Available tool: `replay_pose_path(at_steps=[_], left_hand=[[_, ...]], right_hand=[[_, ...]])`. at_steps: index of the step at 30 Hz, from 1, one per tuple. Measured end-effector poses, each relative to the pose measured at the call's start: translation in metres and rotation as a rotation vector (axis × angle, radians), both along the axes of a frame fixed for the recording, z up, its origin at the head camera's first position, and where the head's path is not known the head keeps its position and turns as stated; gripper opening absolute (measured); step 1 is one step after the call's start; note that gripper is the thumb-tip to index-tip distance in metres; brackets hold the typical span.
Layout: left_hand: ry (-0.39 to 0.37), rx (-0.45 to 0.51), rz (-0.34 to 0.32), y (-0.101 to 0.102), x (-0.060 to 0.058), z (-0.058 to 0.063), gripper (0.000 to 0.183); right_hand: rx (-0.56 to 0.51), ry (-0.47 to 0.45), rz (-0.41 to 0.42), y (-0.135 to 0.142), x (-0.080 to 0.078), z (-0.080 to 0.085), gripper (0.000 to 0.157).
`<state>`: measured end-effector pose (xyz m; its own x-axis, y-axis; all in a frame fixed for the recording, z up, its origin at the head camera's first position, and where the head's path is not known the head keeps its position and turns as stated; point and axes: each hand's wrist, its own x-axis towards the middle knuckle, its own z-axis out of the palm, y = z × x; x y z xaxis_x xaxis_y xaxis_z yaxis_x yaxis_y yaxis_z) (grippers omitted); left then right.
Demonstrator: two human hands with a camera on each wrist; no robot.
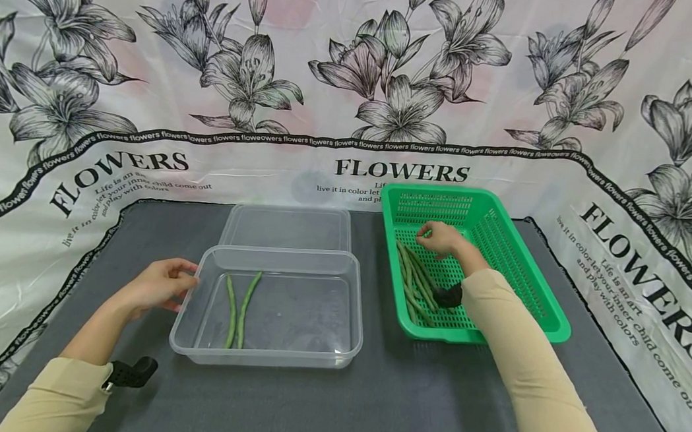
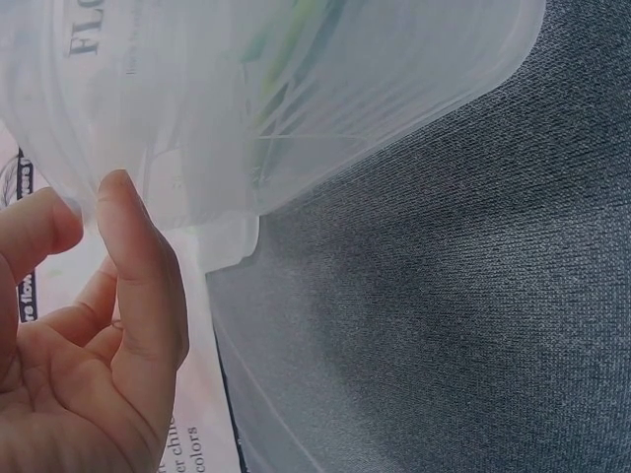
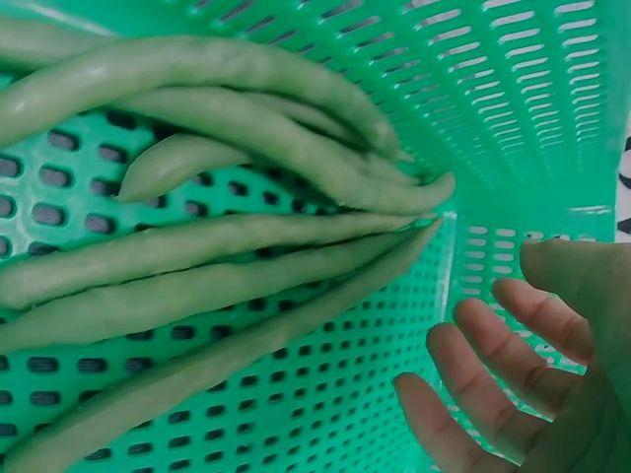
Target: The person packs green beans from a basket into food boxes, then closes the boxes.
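Two green beans [image 1: 246,309] lie roughly upright in view inside the clear plastic container [image 1: 266,362]. My left hand [image 1: 162,285] is at the container's left rim, its fingertips at the edge; the left wrist view shows thumb and index finger [image 2: 138,246] apart beside the clear wall. Over the green basket [image 1: 530,313] my right hand [image 1: 442,239] hovers with loosely bent fingers and nothing between them. Several green beans [image 3: 197,266] lie bunched along the basket's left side, just beyond the right fingers [image 3: 493,365] in the right wrist view.
Behind the container lies a clear lid [image 1: 288,227]. Grey cloth [image 1: 322,406] covers the table, bordered by a white flower-printed sheet [image 1: 277,172]. A black wrist camera [image 1: 134,371] sits at the left cuff, another [image 1: 449,295] below the right wrist.
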<state>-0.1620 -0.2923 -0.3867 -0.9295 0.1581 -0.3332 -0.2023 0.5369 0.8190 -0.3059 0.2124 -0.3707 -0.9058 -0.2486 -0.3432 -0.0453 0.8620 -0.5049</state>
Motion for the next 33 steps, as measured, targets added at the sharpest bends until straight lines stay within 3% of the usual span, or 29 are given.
replay_pose_path(at_steps=[11, 23, 33], left_hand=[[0.008, 0.013, 0.006, 0.000, 0.000, 0.000, 0.050], [0.005, 0.009, 0.005, 0.001, 0.001, 0.000, 0.051], [0.008, 0.007, 0.002, 0.001, 0.001, 0.000, 0.050]], right_hand=[[-0.025, -0.137, -0.036, 0.013, 0.003, -0.013, 0.034], [-0.023, -0.217, -0.005, 0.011, 0.009, -0.021, 0.034], [0.002, -0.271, 0.021, 0.011, 0.009, -0.023, 0.022]])
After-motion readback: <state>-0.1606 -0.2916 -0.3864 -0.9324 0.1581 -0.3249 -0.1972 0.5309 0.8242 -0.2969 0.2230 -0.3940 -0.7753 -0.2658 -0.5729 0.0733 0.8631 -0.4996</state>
